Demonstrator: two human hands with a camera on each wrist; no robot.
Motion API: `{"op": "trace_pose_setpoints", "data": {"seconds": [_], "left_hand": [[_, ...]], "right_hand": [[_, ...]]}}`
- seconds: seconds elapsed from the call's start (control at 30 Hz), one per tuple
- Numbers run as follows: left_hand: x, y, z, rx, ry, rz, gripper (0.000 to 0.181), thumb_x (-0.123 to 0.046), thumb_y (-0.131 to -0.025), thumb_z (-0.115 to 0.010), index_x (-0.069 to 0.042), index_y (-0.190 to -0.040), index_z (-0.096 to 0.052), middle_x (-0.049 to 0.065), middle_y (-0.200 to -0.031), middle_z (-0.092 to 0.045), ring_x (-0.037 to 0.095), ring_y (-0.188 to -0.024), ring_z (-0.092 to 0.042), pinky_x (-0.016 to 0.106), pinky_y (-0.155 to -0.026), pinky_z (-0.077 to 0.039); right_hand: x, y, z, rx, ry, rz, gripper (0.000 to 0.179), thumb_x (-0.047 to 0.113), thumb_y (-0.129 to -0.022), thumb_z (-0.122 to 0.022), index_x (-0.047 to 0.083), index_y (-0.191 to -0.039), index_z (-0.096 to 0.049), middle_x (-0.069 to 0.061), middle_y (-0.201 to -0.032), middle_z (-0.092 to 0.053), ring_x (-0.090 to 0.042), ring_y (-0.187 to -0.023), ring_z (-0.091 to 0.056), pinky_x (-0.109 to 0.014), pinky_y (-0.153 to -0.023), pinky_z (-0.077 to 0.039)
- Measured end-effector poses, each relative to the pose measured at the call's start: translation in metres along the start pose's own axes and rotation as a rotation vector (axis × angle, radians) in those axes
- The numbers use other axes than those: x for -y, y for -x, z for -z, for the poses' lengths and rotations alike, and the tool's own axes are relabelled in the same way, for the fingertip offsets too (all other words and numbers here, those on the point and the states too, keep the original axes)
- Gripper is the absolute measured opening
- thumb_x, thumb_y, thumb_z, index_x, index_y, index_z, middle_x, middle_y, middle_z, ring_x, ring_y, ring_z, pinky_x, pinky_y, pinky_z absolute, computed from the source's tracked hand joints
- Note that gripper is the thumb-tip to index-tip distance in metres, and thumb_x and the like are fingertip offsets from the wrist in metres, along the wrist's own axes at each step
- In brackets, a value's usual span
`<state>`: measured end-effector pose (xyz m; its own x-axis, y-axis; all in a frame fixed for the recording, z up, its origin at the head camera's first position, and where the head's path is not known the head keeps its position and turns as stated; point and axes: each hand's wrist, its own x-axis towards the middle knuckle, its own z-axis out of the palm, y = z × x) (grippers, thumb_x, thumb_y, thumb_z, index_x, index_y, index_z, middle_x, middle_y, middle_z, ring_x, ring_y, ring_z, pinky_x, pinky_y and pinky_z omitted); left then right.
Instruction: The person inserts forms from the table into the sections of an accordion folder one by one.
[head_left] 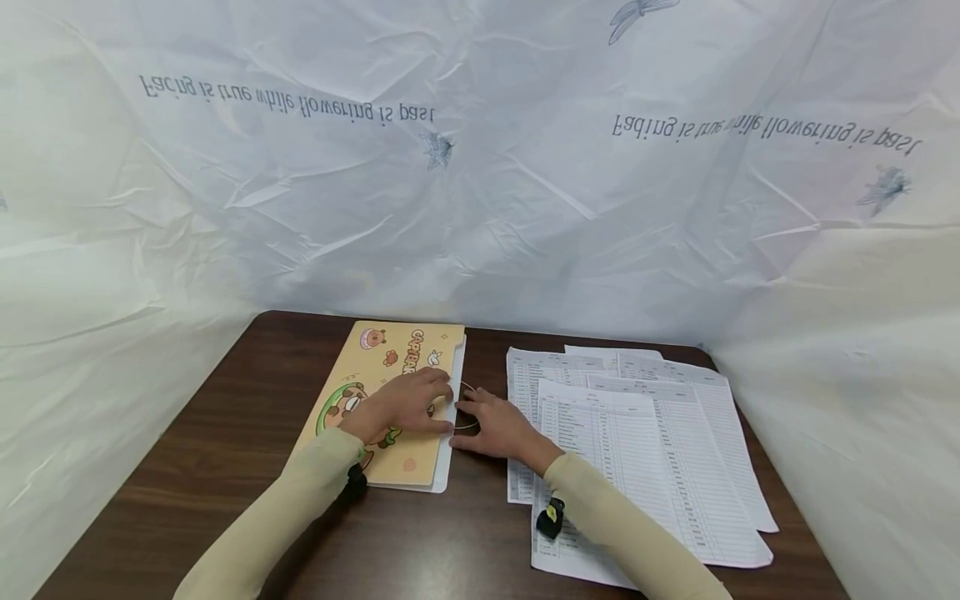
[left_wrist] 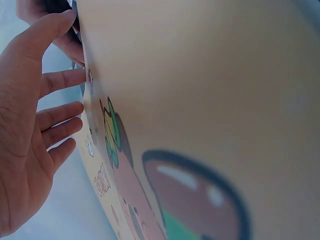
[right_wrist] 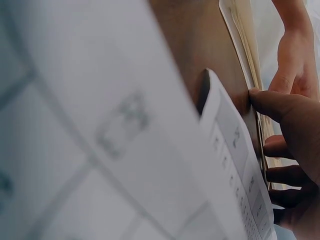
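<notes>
A yellow file folder (head_left: 420, 358) with cartoon capybaras lies flat on the dark table, a pale strip showing along its right edge. My left hand (head_left: 411, 402) rests on the cover near that edge. In the left wrist view its fingers (left_wrist: 61, 116) are spread and fairly straight, with the tips at the cover. From the other side, my right hand (head_left: 498, 425) touches the folder's right edge with its fingertips, its thumb (right_wrist: 272, 102) against the edge in the right wrist view. A thin white elastic cord (head_left: 468, 427) loops out from the edge, partly hidden by my right hand.
Several printed sheets (head_left: 600, 467) overlap on the table's right side, under my right forearm. The dark wooden table (head_left: 202, 433) extends to the left and front. A white printed fabric sheet (head_left: 480, 208) hangs behind the table and along its sides.
</notes>
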<state>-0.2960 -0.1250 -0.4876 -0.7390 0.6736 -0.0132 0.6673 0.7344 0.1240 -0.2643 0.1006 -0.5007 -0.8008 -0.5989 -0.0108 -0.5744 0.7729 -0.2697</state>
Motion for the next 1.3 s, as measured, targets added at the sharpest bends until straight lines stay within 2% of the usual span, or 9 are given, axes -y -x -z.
{"op": "trace_pose_setpoints", "data": {"seconds": [0.17, 0.37, 0.5, 0.73, 0.87, 0.97, 1.1, 1.3], "left_hand": [[0.001, -0.001, -0.001, -0.025, -0.01, -0.013, 0.056, -0.064, -0.09, -0.063, -0.021, -0.126, -0.066, 0.009, -0.148, -0.052, 0.027, -0.138, -0.048, 0.045, -0.107, -0.045], [0.001, -0.003, -0.001, -0.092, -0.017, -0.028, 0.049, -0.06, -0.09, -0.066, -0.021, -0.12, -0.067, 0.008, -0.14, -0.055, 0.025, -0.127, -0.054, 0.044, -0.099, -0.05], [0.0, -0.005, -0.001, -0.117, -0.019, -0.013, 0.045, -0.058, -0.091, -0.067, -0.021, -0.116, -0.066, 0.008, -0.138, -0.055, 0.024, -0.125, -0.054, 0.043, -0.095, -0.052], [-0.002, -0.005, 0.002, -0.165, -0.023, -0.014, 0.031, -0.044, -0.093, -0.066, -0.018, -0.109, -0.063, 0.01, -0.135, -0.055, 0.027, -0.122, -0.054, 0.045, -0.092, -0.053], [-0.003, -0.004, 0.005, -0.187, -0.037, -0.023, 0.026, -0.036, -0.092, -0.064, -0.016, -0.109, -0.063, 0.01, -0.135, -0.054, 0.028, -0.122, -0.053, 0.045, -0.094, -0.052], [-0.003, -0.003, 0.008, -0.203, -0.042, -0.031, 0.029, -0.033, -0.093, -0.064, -0.015, -0.115, -0.064, 0.011, -0.136, -0.054, 0.029, -0.123, -0.054, 0.045, -0.098, -0.05], [-0.001, -0.001, 0.013, -0.227, -0.05, -0.043, 0.034, -0.031, -0.094, -0.064, -0.013, -0.122, -0.066, 0.013, -0.136, -0.055, 0.031, -0.122, -0.055, 0.046, -0.101, -0.047], [0.001, 0.0, 0.021, -0.24, -0.063, -0.04, 0.033, -0.03, -0.095, -0.062, -0.013, -0.122, -0.069, 0.012, -0.131, -0.056, 0.031, -0.119, -0.054, 0.048, -0.102, -0.045]], "right_hand": [[0.001, -0.001, 0.001, 0.001, -0.001, 0.0, 0.073, 0.063, -0.091, -0.065, 0.015, -0.146, -0.059, -0.014, -0.154, -0.048, -0.035, -0.145, -0.041, -0.053, -0.107, -0.044], [0.001, -0.002, 0.0, 0.008, 0.005, -0.005, 0.073, 0.064, -0.091, -0.065, 0.015, -0.145, -0.059, -0.013, -0.154, -0.049, -0.035, -0.145, -0.041, -0.053, -0.108, -0.044], [0.001, -0.002, 0.0, 0.006, 0.001, -0.006, 0.074, 0.063, -0.09, -0.066, 0.014, -0.145, -0.06, -0.014, -0.154, -0.049, -0.036, -0.145, -0.042, -0.053, -0.107, -0.044], [0.0, -0.002, -0.002, 0.012, 0.009, 0.002, 0.075, 0.064, -0.089, -0.066, 0.014, -0.145, -0.059, -0.014, -0.154, -0.049, -0.036, -0.145, -0.041, -0.052, -0.108, -0.044], [0.0, -0.002, -0.002, 0.017, 0.006, 0.0, 0.075, 0.064, -0.089, -0.066, 0.014, -0.145, -0.059, -0.014, -0.155, -0.048, -0.036, -0.145, -0.041, -0.052, -0.108, -0.044], [0.001, -0.002, -0.001, 0.017, 0.006, -0.001, 0.074, 0.063, -0.09, -0.066, 0.014, -0.145, -0.059, -0.014, -0.155, -0.048, -0.036, -0.145, -0.041, -0.052, -0.108, -0.044], [0.002, -0.001, 0.001, 0.018, 0.006, -0.004, 0.074, 0.063, -0.091, -0.066, 0.014, -0.145, -0.059, -0.014, -0.155, -0.048, -0.036, -0.145, -0.041, -0.052, -0.108, -0.044], [0.003, 0.0, 0.003, 0.012, 0.008, -0.001, 0.073, 0.062, -0.09, -0.067, 0.013, -0.144, -0.06, -0.015, -0.154, -0.049, -0.037, -0.144, -0.042, -0.053, -0.106, -0.045]]}}
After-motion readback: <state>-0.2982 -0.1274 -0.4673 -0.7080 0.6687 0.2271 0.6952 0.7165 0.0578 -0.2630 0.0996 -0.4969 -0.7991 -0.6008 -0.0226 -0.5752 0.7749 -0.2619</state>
